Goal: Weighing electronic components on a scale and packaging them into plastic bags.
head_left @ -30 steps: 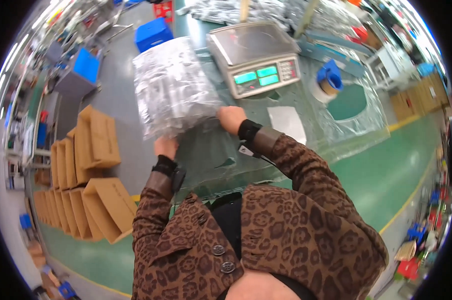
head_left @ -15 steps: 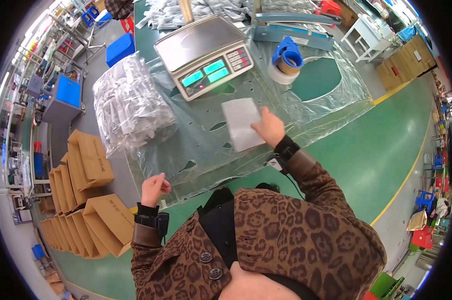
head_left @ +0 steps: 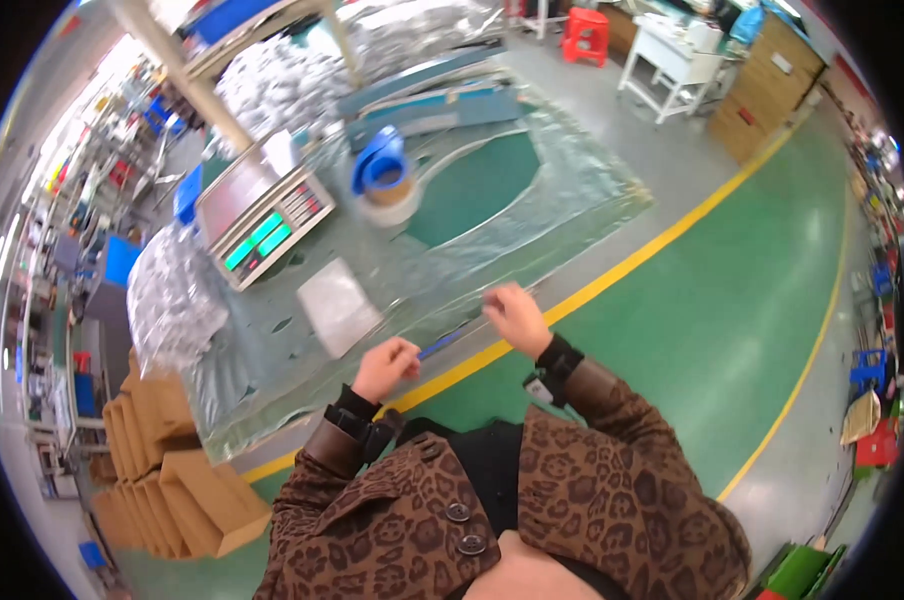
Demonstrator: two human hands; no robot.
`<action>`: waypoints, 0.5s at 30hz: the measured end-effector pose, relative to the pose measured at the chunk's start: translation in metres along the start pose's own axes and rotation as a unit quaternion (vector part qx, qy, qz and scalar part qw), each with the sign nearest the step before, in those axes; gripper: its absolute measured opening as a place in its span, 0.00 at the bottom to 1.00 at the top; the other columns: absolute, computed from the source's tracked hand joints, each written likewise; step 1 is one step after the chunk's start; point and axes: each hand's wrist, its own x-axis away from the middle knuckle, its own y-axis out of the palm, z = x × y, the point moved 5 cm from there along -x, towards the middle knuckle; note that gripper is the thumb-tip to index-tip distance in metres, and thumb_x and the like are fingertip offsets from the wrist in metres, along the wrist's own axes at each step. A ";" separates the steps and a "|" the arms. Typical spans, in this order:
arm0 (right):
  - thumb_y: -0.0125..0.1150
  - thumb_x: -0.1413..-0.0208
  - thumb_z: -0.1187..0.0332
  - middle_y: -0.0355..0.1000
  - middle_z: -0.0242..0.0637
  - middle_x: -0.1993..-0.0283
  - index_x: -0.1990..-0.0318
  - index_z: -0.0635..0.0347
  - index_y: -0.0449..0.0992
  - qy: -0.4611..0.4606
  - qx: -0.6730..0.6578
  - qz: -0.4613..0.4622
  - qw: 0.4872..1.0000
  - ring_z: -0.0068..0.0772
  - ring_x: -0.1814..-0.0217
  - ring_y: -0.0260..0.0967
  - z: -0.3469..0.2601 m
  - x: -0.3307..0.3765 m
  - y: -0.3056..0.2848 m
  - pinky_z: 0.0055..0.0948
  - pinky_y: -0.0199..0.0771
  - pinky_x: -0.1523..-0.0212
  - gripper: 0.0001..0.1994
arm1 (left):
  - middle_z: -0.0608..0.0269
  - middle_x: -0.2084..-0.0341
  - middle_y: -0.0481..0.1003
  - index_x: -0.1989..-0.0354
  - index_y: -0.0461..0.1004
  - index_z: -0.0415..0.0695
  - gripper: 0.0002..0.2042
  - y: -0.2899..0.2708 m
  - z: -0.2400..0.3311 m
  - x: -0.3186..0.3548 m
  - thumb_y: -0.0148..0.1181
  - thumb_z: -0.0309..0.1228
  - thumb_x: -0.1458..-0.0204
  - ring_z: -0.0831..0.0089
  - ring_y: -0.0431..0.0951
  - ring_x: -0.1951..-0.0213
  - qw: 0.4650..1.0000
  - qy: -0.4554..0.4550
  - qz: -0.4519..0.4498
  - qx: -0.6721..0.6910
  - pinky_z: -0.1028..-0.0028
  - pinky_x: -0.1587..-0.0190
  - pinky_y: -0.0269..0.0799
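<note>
Green workshop floor with yellow lines runs around you, and in front of you stands a table (head_left: 272, 400) draped in clear plastic sheeting. On it sit a weighing scale (head_left: 262, 225) with lit green displays, a blue tape dispenser (head_left: 380, 165) on a roll just to its right, and a flat clear bag (head_left: 338, 305) lying by itself on the sheet below the scale. A bulging sack of small packets (head_left: 167, 295) rests at the table's left edge, and a row of brown cardboard boxes (head_left: 167, 470) stands on the floor below it. As far as the work shows, the flat bag lies set down and untouched, apart from both your hands, while the thing you have in hand now is a thin blue stick (head_left: 442, 343), perhaps a pen or a strip, at the near edge of the table. Your left hand (head_left: 385, 365) is curled with its fingers closed around the lower end of that stick. Your right hand (head_left: 515, 317) hovers at its upper end with the fingers loosely bent; you cannot tell whether they actually pinch it. Both forearms come up from the lower edge, sleeves in leopard print with dark cuffs, wrists bent inward toward each other.
</note>
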 end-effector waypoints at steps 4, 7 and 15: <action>0.59 0.51 0.69 0.72 0.42 0.72 0.67 0.63 0.74 0.123 0.018 0.001 0.992 0.36 0.71 0.70 0.070 0.058 -0.074 0.30 0.70 0.69 0.08 | 0.64 0.76 0.75 0.66 0.71 0.38 0.10 0.109 0.030 -0.054 0.50 0.33 0.43 0.79 0.75 0.73 0.990 0.049 -0.123 -0.052 0.77 0.69 0.72; 0.59 0.50 0.68 0.73 0.41 0.72 0.65 0.64 0.75 0.196 -0.011 -0.010 0.981 0.28 0.71 0.72 0.106 0.083 -0.109 0.25 0.71 0.69 0.09 | 0.64 0.76 0.75 0.65 0.72 0.39 0.11 0.169 0.046 -0.087 0.51 0.35 0.44 0.80 0.75 0.73 0.974 0.035 -0.192 -0.113 0.78 0.69 0.72; 0.56 0.49 0.66 0.73 0.38 0.76 0.66 0.66 0.74 0.271 0.038 -0.039 0.961 0.26 0.75 0.72 0.250 0.102 -0.218 0.25 0.71 0.72 0.11 | 0.65 0.78 0.75 0.68 0.72 0.42 0.11 0.322 0.101 -0.213 0.51 0.37 0.45 0.77 0.75 0.75 0.896 0.143 -0.381 -0.181 0.75 0.70 0.70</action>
